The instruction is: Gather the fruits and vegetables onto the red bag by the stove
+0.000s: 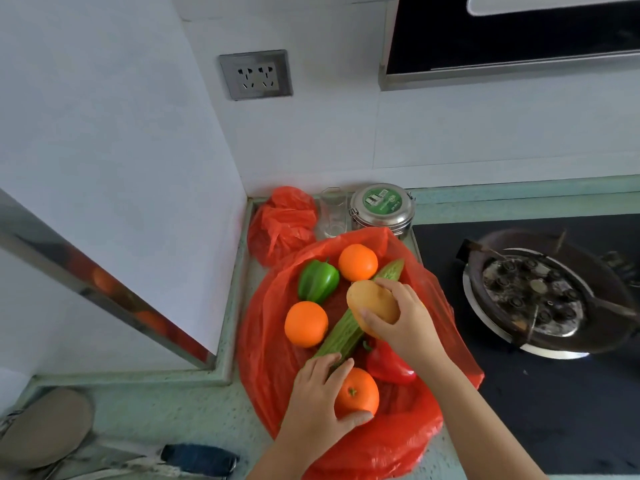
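A red bag [273, 362] lies spread on the counter left of the stove. On it sit a green pepper [318, 281], a far orange [357, 262], a left orange [306, 323], a long bitter gourd [341, 336] and a red pepper [389, 365]. My left hand [317, 400] grips a third orange [358, 394] at the bag's near side. My right hand [403, 318] holds a potato [372, 304] just above the gourd, over the middle of the bag.
A knotted red bag [282, 223], a clear glass [332, 213] and a steel tin with a green lid [381, 209] stand at the back corner. The black stove [519, 393] with its burner [540, 292] lies right. A wall corner juts in at left.
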A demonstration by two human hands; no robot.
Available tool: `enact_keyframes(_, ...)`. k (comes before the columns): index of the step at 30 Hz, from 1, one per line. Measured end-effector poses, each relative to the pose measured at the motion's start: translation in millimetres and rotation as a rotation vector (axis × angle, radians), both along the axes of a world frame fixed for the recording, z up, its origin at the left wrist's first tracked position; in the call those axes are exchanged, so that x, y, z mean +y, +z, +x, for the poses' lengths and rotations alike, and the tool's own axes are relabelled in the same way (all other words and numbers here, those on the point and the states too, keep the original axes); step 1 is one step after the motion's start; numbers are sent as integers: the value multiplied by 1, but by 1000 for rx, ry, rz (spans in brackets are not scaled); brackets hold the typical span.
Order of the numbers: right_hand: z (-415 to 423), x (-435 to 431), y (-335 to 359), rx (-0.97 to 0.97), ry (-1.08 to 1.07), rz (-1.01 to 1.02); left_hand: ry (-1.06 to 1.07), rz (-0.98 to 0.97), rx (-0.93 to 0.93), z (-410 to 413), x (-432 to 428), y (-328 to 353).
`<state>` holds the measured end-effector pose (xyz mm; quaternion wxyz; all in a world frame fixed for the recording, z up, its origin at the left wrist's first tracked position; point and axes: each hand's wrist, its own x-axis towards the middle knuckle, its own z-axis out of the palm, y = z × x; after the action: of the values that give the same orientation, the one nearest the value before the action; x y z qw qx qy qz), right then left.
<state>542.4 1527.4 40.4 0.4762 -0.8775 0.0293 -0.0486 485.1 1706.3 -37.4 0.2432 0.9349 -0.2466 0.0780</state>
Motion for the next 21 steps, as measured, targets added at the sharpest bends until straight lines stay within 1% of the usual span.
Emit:
enact_keyframes(6, 34, 13, -10, 13, 85, -97, 116, -112, -112, 18, 10, 11)
enact_keyframes(9, 47, 18, -15, 25, 117, -121, 153, -134, -183, 30, 16, 18)
enact_keyframes(15, 58, 23, -23, 56, 157, -155, 176, -110, -198, 50, 17, 29)
enact_keyframes(21, 52, 21, -18, -14, 143, -207, 195, -93, -187, 59, 14, 35)
